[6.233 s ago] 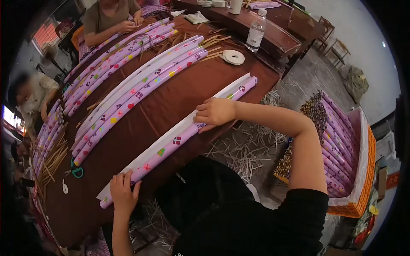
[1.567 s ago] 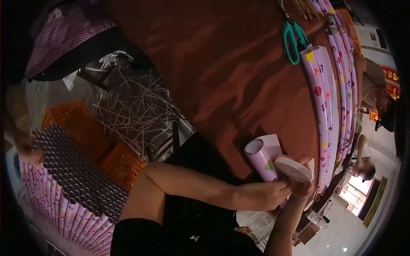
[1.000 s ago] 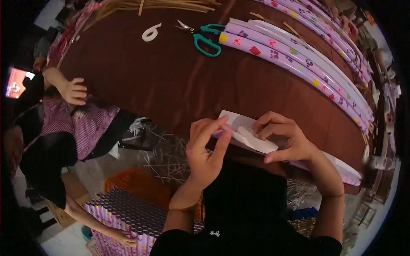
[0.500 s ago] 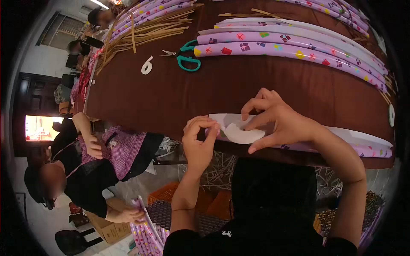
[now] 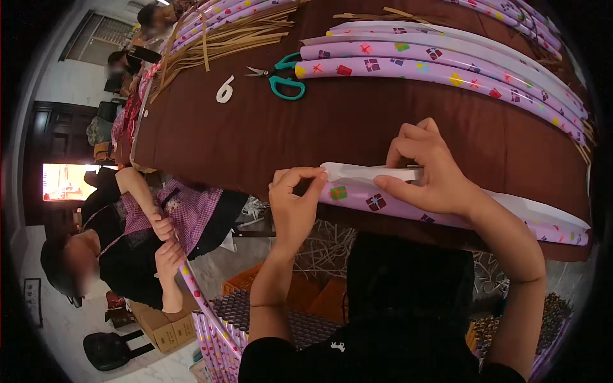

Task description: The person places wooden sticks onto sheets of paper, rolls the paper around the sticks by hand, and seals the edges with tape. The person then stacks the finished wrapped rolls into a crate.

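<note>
A lilac roll of wrapping paper with gift prints (image 5: 357, 196) lies along the near table edge, its white inner side partly showing. My right hand (image 5: 437, 175) grips a roll of white tape (image 5: 403, 173) between thumb and fingers, seen edge-on above the paper. From it a white strip runs left toward the paper's left corner. There my left hand (image 5: 294, 205) is closed in a pinch, thumb and forefinger at the strip's end. Whether it also pinches the paper edge cannot be made out.
Teal-handled scissors (image 5: 287, 87) and a loose white tape roll (image 5: 225, 90) lie farther back on the brown-covered table (image 5: 255, 137). More lilac rolls (image 5: 415, 71) and brown strips (image 5: 236, 45) are there too. At left, a co-worker (image 5: 121, 255) holds a long lilac roll (image 5: 201, 299).
My right hand has turned the tape roll from face-on to edge-on and shifted slightly right. My left hand keeps its pinch. The co-worker's hands have come together on a lilac roll.
</note>
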Demonstrator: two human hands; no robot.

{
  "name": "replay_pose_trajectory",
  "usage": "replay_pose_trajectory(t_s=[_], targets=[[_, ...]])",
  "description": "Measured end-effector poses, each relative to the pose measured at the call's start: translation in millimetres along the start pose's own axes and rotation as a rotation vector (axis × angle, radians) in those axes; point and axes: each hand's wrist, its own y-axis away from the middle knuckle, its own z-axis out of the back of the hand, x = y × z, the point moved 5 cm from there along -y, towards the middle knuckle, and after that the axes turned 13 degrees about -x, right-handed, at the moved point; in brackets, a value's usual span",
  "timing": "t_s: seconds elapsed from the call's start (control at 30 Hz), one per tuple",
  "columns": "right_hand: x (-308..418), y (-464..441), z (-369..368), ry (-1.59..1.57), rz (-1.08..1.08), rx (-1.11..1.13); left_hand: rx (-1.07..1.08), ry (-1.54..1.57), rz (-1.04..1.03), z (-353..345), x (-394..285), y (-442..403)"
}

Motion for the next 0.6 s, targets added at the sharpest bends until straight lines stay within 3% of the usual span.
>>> replay_pose_trajectory(t_s=[0.17,0.27,0.33,0.43,0.53,0.6], targets=[[7,-4,8,-0.110,0.011,-0.122,0.037,-0.060,-0.059,0,1,-9],[6,-7,13,-0.165,0.035,-0.088,0.031,-0.083,-0.088,-2,2,-10],[7,-10,13,-0.342,0.019,0.054,0.018,-0.105,-0.095,-2,1,-10],[7,-10,13,-0.285,0.120,0.157,0.045,-0.117,-0.074,-4,3,-13],[11,-8,10,-0.195,0.223,0.126,0.016,-0.138,-0.082,-4,7,-18],[13,-7,10,-0.155,0.249,0.116,0.055,-0.092,0.018,-5,13,-20]])
